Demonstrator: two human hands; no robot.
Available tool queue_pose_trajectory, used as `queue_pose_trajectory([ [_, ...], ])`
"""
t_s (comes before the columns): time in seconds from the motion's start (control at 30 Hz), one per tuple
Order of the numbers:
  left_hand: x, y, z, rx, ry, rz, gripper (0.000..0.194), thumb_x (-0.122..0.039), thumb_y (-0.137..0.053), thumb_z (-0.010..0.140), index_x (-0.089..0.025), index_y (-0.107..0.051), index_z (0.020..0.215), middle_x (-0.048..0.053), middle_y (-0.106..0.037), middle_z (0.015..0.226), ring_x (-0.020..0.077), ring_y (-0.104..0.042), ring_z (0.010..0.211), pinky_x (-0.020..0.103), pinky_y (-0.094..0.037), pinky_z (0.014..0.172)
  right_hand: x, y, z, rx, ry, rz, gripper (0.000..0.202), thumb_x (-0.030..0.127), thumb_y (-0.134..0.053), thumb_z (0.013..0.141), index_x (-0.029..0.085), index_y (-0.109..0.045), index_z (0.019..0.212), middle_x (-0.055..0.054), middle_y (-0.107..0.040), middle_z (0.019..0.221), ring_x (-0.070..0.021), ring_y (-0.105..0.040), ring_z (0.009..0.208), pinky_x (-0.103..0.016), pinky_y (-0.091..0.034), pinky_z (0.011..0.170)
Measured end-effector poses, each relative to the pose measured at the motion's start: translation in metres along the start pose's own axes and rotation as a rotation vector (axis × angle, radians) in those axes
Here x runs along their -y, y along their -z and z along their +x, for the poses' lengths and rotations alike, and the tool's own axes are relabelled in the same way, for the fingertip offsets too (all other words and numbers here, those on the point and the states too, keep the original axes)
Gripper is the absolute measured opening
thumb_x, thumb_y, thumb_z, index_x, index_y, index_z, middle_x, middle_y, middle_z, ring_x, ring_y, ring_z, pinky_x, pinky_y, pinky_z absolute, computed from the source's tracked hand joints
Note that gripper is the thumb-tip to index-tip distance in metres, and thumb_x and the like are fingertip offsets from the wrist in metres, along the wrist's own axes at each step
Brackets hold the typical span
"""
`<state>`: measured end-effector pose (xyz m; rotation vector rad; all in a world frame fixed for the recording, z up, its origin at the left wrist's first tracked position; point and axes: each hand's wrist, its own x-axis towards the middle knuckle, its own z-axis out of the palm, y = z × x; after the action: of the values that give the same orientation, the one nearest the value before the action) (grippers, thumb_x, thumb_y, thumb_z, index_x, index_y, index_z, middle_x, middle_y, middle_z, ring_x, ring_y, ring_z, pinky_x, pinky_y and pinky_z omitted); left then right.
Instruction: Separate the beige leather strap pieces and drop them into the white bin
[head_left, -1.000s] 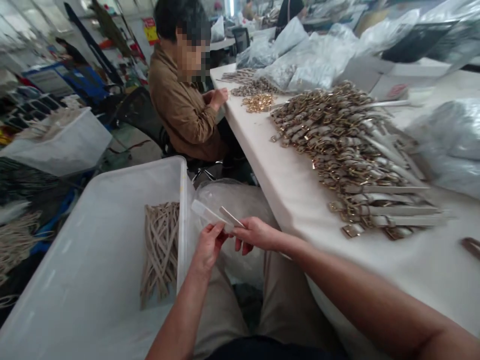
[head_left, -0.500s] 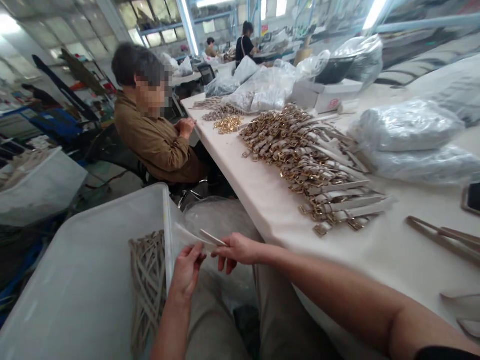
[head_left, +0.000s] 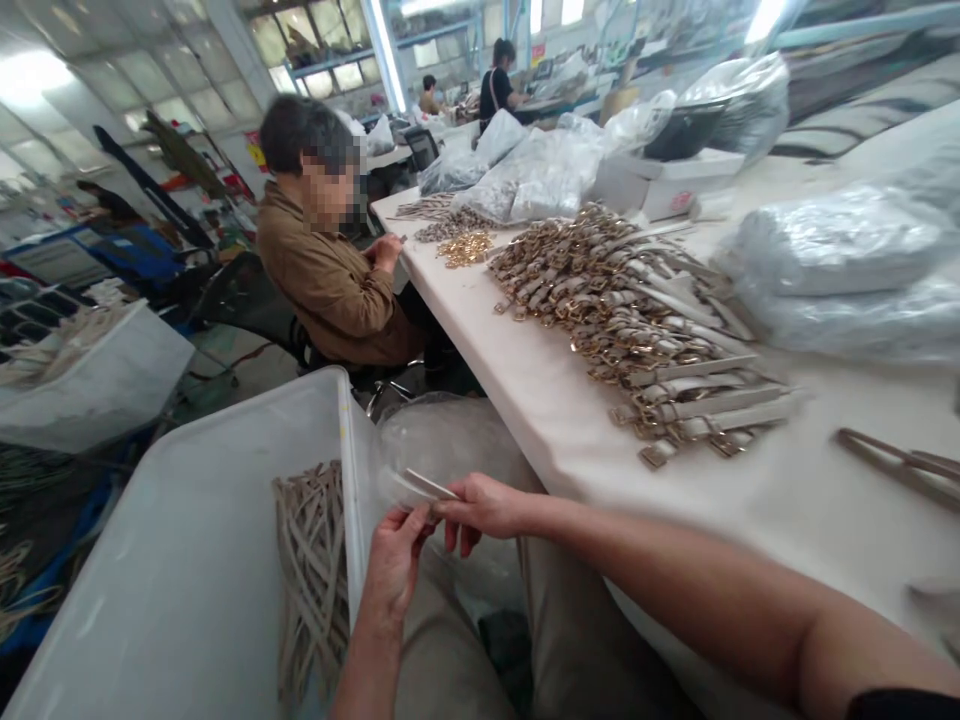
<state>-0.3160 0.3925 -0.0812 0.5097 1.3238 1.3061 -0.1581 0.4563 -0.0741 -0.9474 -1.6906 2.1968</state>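
Observation:
Above my lap, my right hand [head_left: 484,508] grips a narrow pale strap [head_left: 429,484] whose end sticks out to the left. My left hand [head_left: 397,560] is closed in a pinch just below, its fingertips meeting those of my right hand at the strap. The part between the fingertips is mostly hidden. Left of my left hand, a white plastic bin [head_left: 202,480] holds a bundle of grey-beige straps [head_left: 311,570]. On the table [head_left: 555,430] to the right lies a big heap of straps with gold buckles [head_left: 622,300].
A person in a brown jacket [head_left: 337,270] sits at the table's left edge. Small gold parts [head_left: 465,248] lie beyond the heap. Clear plastic bags [head_left: 840,250] sit at the right, and a white box [head_left: 664,185] stands behind. Brown straps [head_left: 900,460] lie near the right edge.
My left hand has come up against my right hand, closing the small gap between them. The whole view has shifted slightly, so surroundings appear farther right.

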Motion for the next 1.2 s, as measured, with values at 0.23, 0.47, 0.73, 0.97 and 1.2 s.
queue_pose_trajectory([
  [0.23, -0.017, -0.011, 0.023, -0.016, 0.003, 0.073, 0.046, -0.045, -0.099, 0.031, -0.019, -0.076, 0.062, 0.002, -0.073, 0.069, 0.0150, -0.064, 0.066, 0.020, -0.056, 0.065, 0.005, 0.004, -0.004, -0.068, 0.017, 0.108, 0.027, 0.031, -0.046, 0.104, 0.014, -0.066, 0.098, 0.002, -0.066, 0.067, -0.0089, -0.062, 0.050, -0.018, -0.048, 0.055],
  [0.47, -0.031, -0.003, 0.048, 0.004, -0.086, 0.138, 0.036, -0.042, -0.098, 0.041, -0.028, -0.080, 0.069, -0.004, -0.074, 0.078, 0.0123, -0.063, 0.071, 0.015, -0.054, 0.063, -0.003, 0.011, 0.001, -0.199, 0.073, 0.053, 0.018, 0.023, -0.049, 0.100, 0.017, -0.062, 0.089, 0.001, -0.065, 0.064, -0.0106, -0.061, 0.049, -0.019, -0.046, 0.049],
  [0.73, -0.008, -0.015, 0.037, 0.113, -0.015, 0.140, 0.038, -0.047, -0.096, 0.045, -0.024, -0.080, 0.071, 0.002, -0.073, 0.071, 0.0173, -0.065, 0.067, 0.023, -0.058, 0.065, -0.003, 0.012, 0.001, -0.172, 0.129, -0.033, 0.029, 0.027, -0.043, 0.100, 0.014, -0.066, 0.087, 0.001, -0.063, 0.064, -0.0095, -0.059, 0.048, -0.019, -0.046, 0.050],
  [0.97, -0.035, 0.010, 0.052, -0.160, -0.052, 0.046, 0.041, -0.031, -0.097, 0.028, -0.022, -0.077, 0.063, -0.004, -0.072, 0.072, 0.0091, -0.058, 0.061, 0.014, -0.053, 0.056, 0.001, 0.013, -0.003, -0.160, 0.018, -0.201, 0.024, 0.028, -0.048, 0.097, 0.015, -0.068, 0.098, 0.000, -0.068, 0.069, -0.0120, -0.064, 0.056, -0.019, -0.046, 0.053],
  [1.2, -0.002, 0.000, 0.038, 0.026, 0.027, 0.116, 0.037, -0.043, -0.096, 0.041, -0.022, -0.079, 0.067, 0.002, -0.072, 0.072, 0.0145, -0.062, 0.064, 0.020, -0.055, 0.059, 0.003, 0.013, -0.006, -0.182, 0.064, -0.359, 0.029, 0.027, -0.045, 0.097, 0.015, -0.072, 0.095, -0.001, -0.070, 0.066, -0.0126, -0.069, 0.062, -0.018, -0.048, 0.060],
])
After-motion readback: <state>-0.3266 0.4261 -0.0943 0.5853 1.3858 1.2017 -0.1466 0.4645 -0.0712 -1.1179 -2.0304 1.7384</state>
